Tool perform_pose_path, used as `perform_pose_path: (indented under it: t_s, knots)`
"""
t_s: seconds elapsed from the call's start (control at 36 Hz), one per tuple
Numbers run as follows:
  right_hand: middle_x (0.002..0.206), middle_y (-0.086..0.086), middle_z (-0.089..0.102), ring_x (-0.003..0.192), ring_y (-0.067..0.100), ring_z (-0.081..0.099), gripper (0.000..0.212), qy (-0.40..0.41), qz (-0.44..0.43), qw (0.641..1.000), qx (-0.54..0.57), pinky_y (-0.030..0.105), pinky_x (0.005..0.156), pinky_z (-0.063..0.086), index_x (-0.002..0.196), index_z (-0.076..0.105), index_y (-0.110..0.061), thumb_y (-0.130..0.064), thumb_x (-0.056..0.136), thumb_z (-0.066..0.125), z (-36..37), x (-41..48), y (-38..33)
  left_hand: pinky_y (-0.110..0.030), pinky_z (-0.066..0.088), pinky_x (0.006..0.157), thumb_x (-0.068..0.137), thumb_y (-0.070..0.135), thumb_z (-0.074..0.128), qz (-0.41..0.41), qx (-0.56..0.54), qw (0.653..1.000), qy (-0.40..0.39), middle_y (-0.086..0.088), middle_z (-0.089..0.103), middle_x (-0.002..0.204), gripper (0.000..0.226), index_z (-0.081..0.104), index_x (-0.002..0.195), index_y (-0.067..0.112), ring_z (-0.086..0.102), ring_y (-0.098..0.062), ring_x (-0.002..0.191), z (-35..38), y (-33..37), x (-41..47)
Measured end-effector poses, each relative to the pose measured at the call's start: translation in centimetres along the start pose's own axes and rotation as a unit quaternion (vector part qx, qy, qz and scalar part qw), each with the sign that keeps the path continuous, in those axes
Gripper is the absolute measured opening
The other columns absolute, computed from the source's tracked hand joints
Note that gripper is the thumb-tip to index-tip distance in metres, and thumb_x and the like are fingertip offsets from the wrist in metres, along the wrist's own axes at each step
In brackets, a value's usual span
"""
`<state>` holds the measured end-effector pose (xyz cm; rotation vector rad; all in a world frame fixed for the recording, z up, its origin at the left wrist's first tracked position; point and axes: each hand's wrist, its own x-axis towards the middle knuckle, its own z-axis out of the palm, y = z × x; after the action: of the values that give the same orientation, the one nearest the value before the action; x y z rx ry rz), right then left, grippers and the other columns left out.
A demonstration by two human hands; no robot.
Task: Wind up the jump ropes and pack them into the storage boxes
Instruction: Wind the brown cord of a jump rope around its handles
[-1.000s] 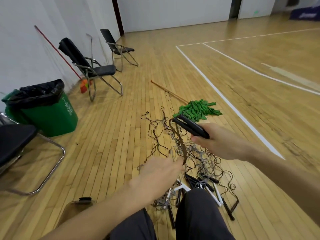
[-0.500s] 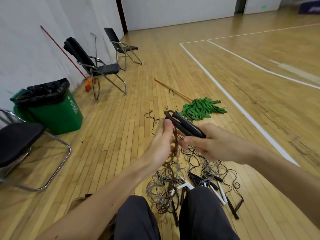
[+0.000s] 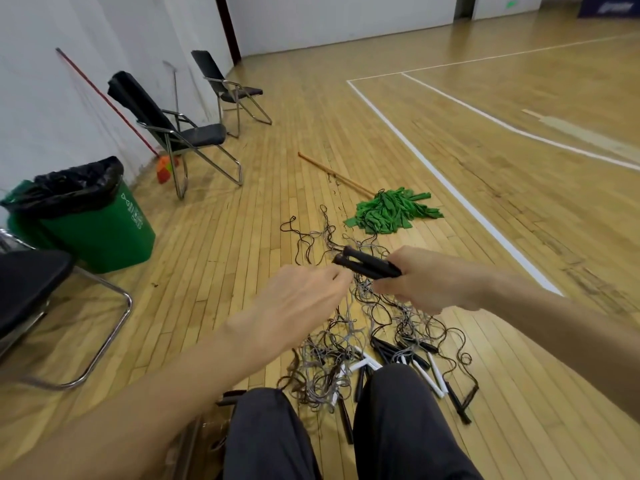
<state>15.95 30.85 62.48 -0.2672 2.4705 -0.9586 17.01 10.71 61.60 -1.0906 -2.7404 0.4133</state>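
Jump rope handles (image 3: 367,265): two black ones are held together above the tangled rope pile (image 3: 346,344) on the floor (image 3: 225,271).
Right grip (image 3: 427,280): closed round the handles.
Left grip (image 3: 298,299): bunched at the handle ends; whether cord is pinched cannot be told.
Winding: cord is best kept taut, laid in even turns.
Green bin (image 3: 104,237): lined with a black bag (image 3: 69,183); contents hidden.

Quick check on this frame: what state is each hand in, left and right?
Left hand: fingers bunched beside the handle tips; cannot tell whether they pinch the rope.
Right hand: closed, gripping the pair of black handles.
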Motion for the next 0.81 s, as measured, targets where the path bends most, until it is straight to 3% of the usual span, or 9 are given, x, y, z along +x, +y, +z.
perform_pose_path:
  t_s: [0.06,0.11,0.22,0.31,0.36,0.44,0.58,0.67,0.81]
  knots:
    - [0.075,0.007,0.051,0.052,0.017,0.044,0.02,-0.03,0.005,0.998,-0.046,0.026,0.044,0.038,0.086,0.051,-0.021,-0.028,0.103,0.057,0.4,0.2,-0.4,-0.026,0.045,0.064,0.108,0.012,0.034,0.047,0.019,0.999,0.001,-0.004,0.053,0.115,0.024,0.039,0.131,0.009,0.053,-0.016,0.086,-0.6,-0.4,0.0]
    - [0.075,0.008,0.05,0.053,0.017,0.043,0.021,-0.067,0.004,0.995,-0.075,0.024,0.043,0.039,0.085,0.051,-0.019,-0.026,0.104,0.056,0.8,0.2,-0.8,-0.026,0.048,0.069,0.108,0.024,0.037,0.091,0.005,0.996,-0.001,-0.003,0.053,0.121,0.026,0.044,0.13,0.012,0.054,-0.016,0.094,-1.0,-0.9,0.0]
    - [0.07,0.005,0.046,0.055,0.019,0.04,0.025,-0.125,-0.021,0.986,-0.111,0.026,0.047,0.037,0.081,0.051,-0.016,-0.026,0.104,0.056,1.1,-0.3,-1.0,-0.018,0.035,0.061,0.102,0.038,0.049,0.116,-0.108,0.987,-0.034,0.011,0.044,0.095,0.022,0.056,0.113,0.021,0.041,-0.005,0.077,-2.3,-2.1,0.0]
    - [0.07,0.003,0.046,0.064,0.023,0.042,0.025,-0.158,-0.064,0.977,-0.125,0.033,0.056,0.037,0.082,0.053,-0.016,-0.028,0.103,0.057,0.9,-0.9,-1.1,-0.016,0.035,0.072,0.09,0.042,0.069,0.094,-0.216,0.971,-0.035,0.013,0.054,0.082,0.02,0.052,0.09,0.03,0.046,-0.001,0.074,-3.4,-2.8,0.0]
    - [0.07,0.0,0.048,0.064,0.017,0.044,0.022,-0.164,-0.094,0.971,-0.148,0.028,0.056,0.037,0.086,0.056,-0.016,-0.031,0.102,0.057,0.8,-1.4,-1.3,-0.019,0.039,0.075,0.08,0.041,0.08,0.068,-0.29,0.953,-0.054,0.009,0.058,0.073,0.026,0.056,0.082,0.029,0.052,-0.006,0.072,-4.1,-2.9,0.0]
    - [0.073,0.0,0.052,0.062,0.012,0.046,0.021,-0.166,-0.143,0.963,-0.156,0.028,0.057,0.038,0.09,0.058,-0.019,-0.035,0.102,0.057,0.8,-2.1,-1.2,-0.017,0.044,0.065,0.072,0.029,0.089,0.053,-0.411,0.906,-0.086,0.008,0.063,0.073,0.025,0.066,0.08,0.025,0.058,-0.006,0.067,-5.0,-3.1,-0.1]
    - [0.08,0.008,0.059,0.063,0.013,0.049,0.021,-0.136,-0.201,0.959,-0.144,0.037,0.061,0.044,0.094,0.058,-0.019,-0.039,0.101,0.057,0.6,-2.9,-0.8,-0.016,0.043,0.064,0.07,0.01,0.09,0.054,-0.558,0.821,-0.103,0.001,0.065,0.079,0.027,0.068,0.083,0.017,0.056,-0.003,0.067,-5.5,-3.6,-0.5]
    - [0.08,0.005,0.059,0.062,0.012,0.05,0.02,-0.114,-0.244,0.957,-0.107,0.037,0.06,0.046,0.096,0.058,-0.018,-0.037,0.102,0.056,0.7,-3.0,-0.7,-0.022,0.048,0.064,0.068,0.014,0.088,0.042,-0.629,0.771,-0.095,0.004,0.063,0.08,0.028,0.065,0.083,0.017,0.06,-0.01,0.071,-5.2,-3.8,-0.6]
    - [0.073,-0.01,0.05,0.059,0.006,0.046,0.016,-0.082,-0.298,0.951,-0.033,0.023,0.055,0.041,0.099,0.058,-0.018,-0.034,0.102,0.055,1.0,-2.9,-0.9,-0.027,0.052,0.062,0.072,0.025,0.075,0.018,-0.737,0.671,-0.08,-0.003,0.059,0.077,0.008,0.068,0.072,0.022,0.06,-0.018,0.068,-4.5,-3.3,0.3]
